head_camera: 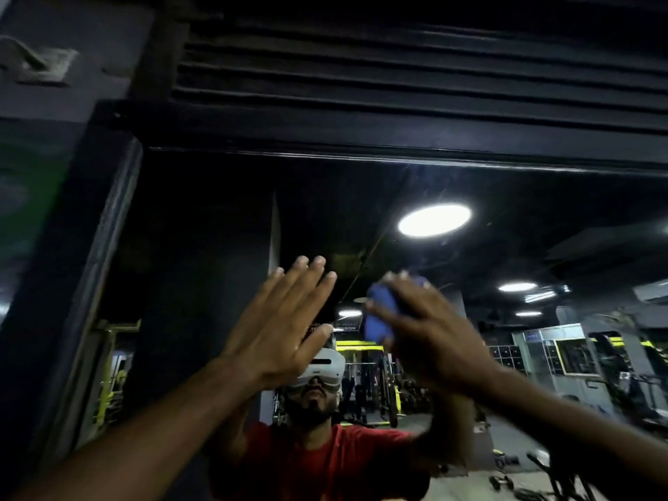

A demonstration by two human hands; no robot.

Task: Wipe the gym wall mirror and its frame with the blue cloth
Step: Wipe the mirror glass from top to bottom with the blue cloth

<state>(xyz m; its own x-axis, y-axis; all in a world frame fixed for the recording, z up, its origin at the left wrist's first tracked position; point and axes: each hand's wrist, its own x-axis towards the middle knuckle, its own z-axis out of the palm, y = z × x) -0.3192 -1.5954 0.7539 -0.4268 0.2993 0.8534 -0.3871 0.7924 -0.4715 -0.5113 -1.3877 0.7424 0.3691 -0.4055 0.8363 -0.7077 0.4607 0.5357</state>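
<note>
The wall mirror (506, 254) fills the middle and right of the head view, and its black frame (361, 153) runs along the top and down the left side. My left hand (278, 320) is raised flat against the glass, fingers straight and spread. To its right, my right hand (430, 334) presses the bunched blue cloth (379, 312) onto the mirror, fingers spread over it. Both arms reach upward. The right hand and cloth are blurred by motion.
A dark slatted panel (397, 66) sits above the frame. A dark wall (43, 211) stands to the left. The mirror reflects a person in a red shirt (325, 461), ceiling lights (433, 220) and gym machines (578, 356).
</note>
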